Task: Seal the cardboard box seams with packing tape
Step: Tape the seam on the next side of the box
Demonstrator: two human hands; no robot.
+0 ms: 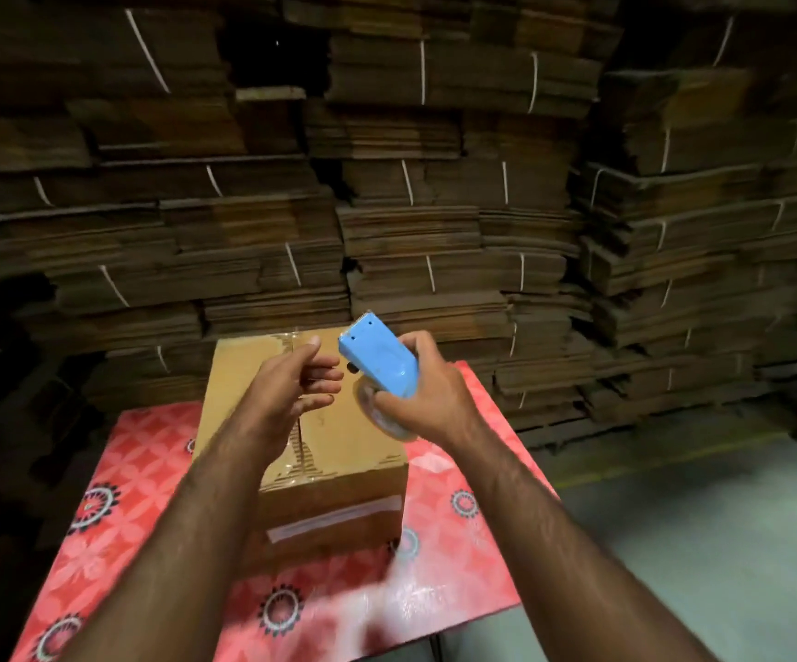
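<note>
Dispenser (379,358) tilted, teeth up-left | right hand (427,391) gripping | left hand (286,379) fingers loose

Blue tape dispenser (379,358) up at 12 o'clock, clear tape roll (384,415) beneath it. Plain brown cardboard box (339,451), pale strip across its near face. Desk (148,470) cover is red-pink, white lattice print, black-and-white ring motifs. Brown cardboard stacks (410,183) behind, white-strapped.

Dim lighting, wall of strapped flattened cardboard stacks (425,193) across rear, table covered in red patterned cloth (148,494), grey concrete floor (697,518) at right
</note>
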